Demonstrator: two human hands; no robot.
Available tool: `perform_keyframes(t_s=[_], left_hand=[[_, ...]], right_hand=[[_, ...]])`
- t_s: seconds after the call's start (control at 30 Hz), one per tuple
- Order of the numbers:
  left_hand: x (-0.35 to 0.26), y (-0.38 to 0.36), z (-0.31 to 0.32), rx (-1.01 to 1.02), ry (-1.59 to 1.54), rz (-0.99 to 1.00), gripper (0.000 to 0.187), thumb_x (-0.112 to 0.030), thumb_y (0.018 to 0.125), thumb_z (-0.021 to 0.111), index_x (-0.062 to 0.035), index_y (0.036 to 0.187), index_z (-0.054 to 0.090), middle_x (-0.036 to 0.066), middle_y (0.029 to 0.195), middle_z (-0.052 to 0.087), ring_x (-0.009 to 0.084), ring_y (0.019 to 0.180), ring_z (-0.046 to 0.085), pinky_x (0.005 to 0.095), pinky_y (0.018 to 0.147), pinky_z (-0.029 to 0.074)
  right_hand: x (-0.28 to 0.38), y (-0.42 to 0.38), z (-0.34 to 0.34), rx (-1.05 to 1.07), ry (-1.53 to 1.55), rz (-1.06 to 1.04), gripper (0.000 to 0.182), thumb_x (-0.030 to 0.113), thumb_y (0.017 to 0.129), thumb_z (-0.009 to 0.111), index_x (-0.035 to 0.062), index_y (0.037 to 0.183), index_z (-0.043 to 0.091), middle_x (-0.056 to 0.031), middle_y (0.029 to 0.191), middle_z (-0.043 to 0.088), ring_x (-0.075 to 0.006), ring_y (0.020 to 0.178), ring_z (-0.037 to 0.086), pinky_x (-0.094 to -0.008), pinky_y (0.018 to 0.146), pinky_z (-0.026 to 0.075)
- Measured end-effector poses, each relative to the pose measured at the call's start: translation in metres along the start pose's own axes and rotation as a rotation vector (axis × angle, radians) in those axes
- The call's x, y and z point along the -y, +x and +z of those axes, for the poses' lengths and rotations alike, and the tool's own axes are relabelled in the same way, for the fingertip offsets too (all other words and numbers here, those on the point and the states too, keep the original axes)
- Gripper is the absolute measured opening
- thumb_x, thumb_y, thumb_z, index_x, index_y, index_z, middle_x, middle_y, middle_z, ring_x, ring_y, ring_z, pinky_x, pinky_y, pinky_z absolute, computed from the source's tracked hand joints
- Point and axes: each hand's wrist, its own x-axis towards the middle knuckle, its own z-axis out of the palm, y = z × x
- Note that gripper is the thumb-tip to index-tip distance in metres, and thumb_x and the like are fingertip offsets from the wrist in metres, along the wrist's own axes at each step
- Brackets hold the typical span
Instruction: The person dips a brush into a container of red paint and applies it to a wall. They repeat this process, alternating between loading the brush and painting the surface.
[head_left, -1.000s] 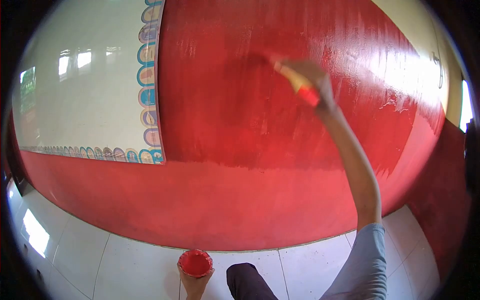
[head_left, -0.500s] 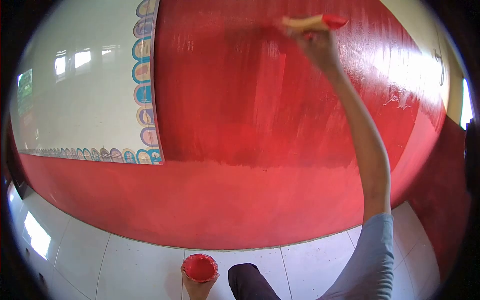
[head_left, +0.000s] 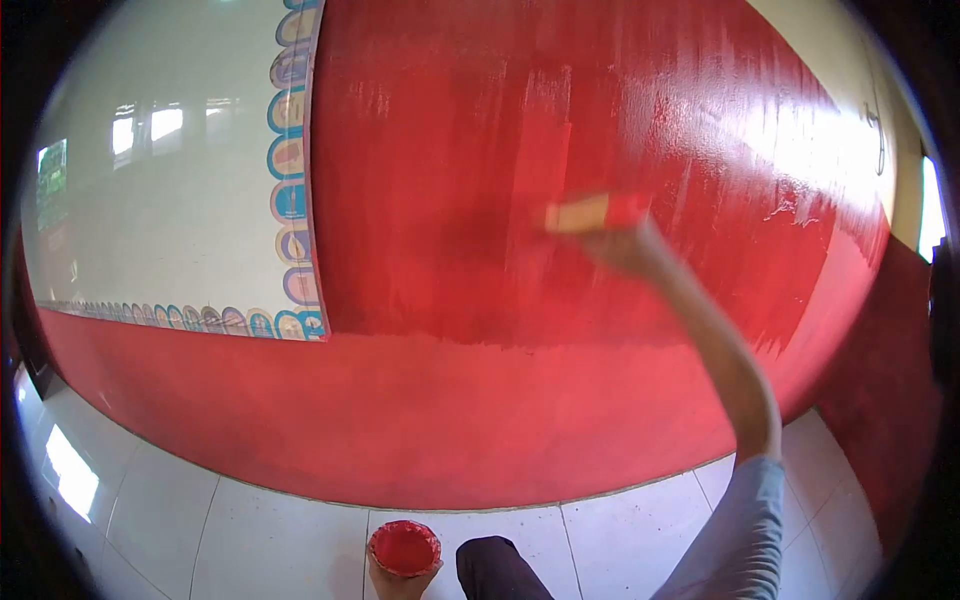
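Observation:
My right hand [head_left: 625,248] is closed round a wide paint brush [head_left: 590,214] with a yellowish part and a red part, slightly blurred, in front of the red wall [head_left: 450,200]. The arm reaches up from the lower right. At the bottom, my left hand [head_left: 400,586] holds a round cup of red paint [head_left: 404,549] from below, its open top facing up. Darker, glossy red covers the upper wall, with a ragged lower edge above a lighter, matte red band.
A whiteboard [head_left: 170,220] with a scalloped patterned border hangs at the left. White floor tiles [head_left: 280,530] run along the wall's foot. My dark-clothed knee [head_left: 500,570] is beside the cup. A cream wall section [head_left: 835,50] stands at the upper right.
My right hand and the brush have moved down the wall, from near the top to mid-height. The cup in my left hand sits slightly lower in view.

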Motion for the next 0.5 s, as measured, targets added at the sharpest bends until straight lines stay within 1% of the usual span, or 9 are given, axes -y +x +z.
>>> perform_keyframes(t_s=[0.07,0.17,0.27,0.3,0.33,0.37,0.43,0.47,0.5], left_hand=[[0.002,0.002,0.002,0.016,0.086,0.017,0.097,-0.011,0.044,0.092,-0.0086,0.124,0.037,0.011,0.118,0.052,0.0238,0.104,0.056,0.0376,0.091,0.049],[-0.005,0.004,0.017,0.206,-0.222,0.268,0.057,-0.037,0.084,0.065,-0.0117,0.127,0.039,0.011,0.119,0.051,0.0293,0.106,0.054,0.0472,0.087,0.050],[0.020,0.010,0.012,0.239,-0.689,-0.250,0.039,-0.040,0.089,0.053,-0.0084,0.111,0.054,0.012,0.109,0.056,0.0280,0.103,0.054,0.0448,0.083,0.052],[0.025,0.009,0.014,0.174,-0.731,-0.266,0.038,-0.040,0.089,0.053,-0.0079,0.108,0.055,0.012,0.108,0.057,0.0276,0.102,0.054,0.0438,0.082,0.051],[0.029,0.009,0.017,0.108,-0.773,-0.280,0.037,-0.040,0.089,0.053,-0.0074,0.106,0.057,0.012,0.106,0.058,0.0273,0.101,0.054,0.0428,0.081,0.051],[0.030,0.008,0.018,0.042,-0.815,-0.293,0.036,-0.040,0.089,0.052,-0.0069,0.103,0.058,0.012,0.104,0.058,0.0269,0.100,0.055,0.0418,0.080,0.051],[0.017,0.004,0.017,0.067,-0.790,-0.256,0.036,-0.039,0.089,0.053,-0.0066,0.103,0.058,0.012,0.103,0.059,0.0267,0.101,0.054,0.0414,0.080,0.051],[0.010,0.003,0.019,0.076,-0.783,-0.235,0.036,-0.039,0.089,0.053,-0.0064,0.103,0.057,0.011,0.103,0.059,0.0266,0.101,0.054,0.0411,0.080,0.050],[0.004,0.004,0.023,0.078,-0.830,-0.250,0.036,-0.039,0.089,0.053,-0.0064,0.104,0.057,0.011,0.104,0.058,0.0265,0.102,0.053,0.0408,0.080,0.050]], right_hand=[[-0.045,0.069,-0.050,-0.235,-0.015,0.036,0.023,0.005,0.080,0.064,0.0077,0.102,0.066,-0.0067,0.095,0.068,-0.0178,0.088,0.065,-0.0298,0.078,0.052],[-0.080,0.130,-0.096,-0.532,-0.098,0.075,0.023,0.004,0.080,0.065,0.0060,0.103,0.066,-0.0056,0.095,0.070,-0.0152,0.087,0.065,-0.0277,0.079,0.050],[-0.058,0.096,-0.068,-0.398,-0.017,-0.059,0.022,0.006,0.081,0.063,0.0094,0.103,0.067,-0.0056,0.092,0.069,-0.0175,0.082,0.065,-0.0289,0.075,0.050],[-0.027,0.068,-0.060,-0.260,-0.363,-0.151,0.023,0.008,0.082,0.063,0.0139,0.104,0.067,-0.0059,0.090,0.068,-0.0202,0.076,0.064,-0.0308,0.069,0.050],[-0.013,0.036,-0.040,-0.148,-0.420,-0.169,0.025,0.008,0.081,0.063,0.0142,0.105,0.067,-0.0059,0.092,0.068,-0.0206,0.078,0.064,-0.0321,0.070,0.050],[0.005,-0.006,-0.016,-0.034,-0.355,-0.112,0.027,0.008,0.080,0.063,0.0145,0.106,0.067,-0.0059,0.094,0.068,-0.0210,0.079,0.065,-0.0334,0.071,0.051],[0.039,-0.072,0.010,0.119,-0.106,0.027,0.031,0.007,0.078,0.063,0.0151,0.109,0.066,-0.0059,0.099,0.068,-0.0218,0.083,0.065,-0.0360,0.073,0.052],[0.049,-0.088,0.013,0.217,0.098,0.087,0.032,0.006,0.080,0.062,0.0132,0.111,0.065,-0.0069,0.101,0.068,-0.0225,0.084,0.065,-0.0364,0.075,0.052],[0.045,-0.081,0.007,0.211,0.078,0.042,0.030,0.006,0.080,0.062,0.0122,0.109,0.065,-0.0071,0.101,0.068,-0.0222,0.085,0.066,-0.0362,0.075,0.052]])
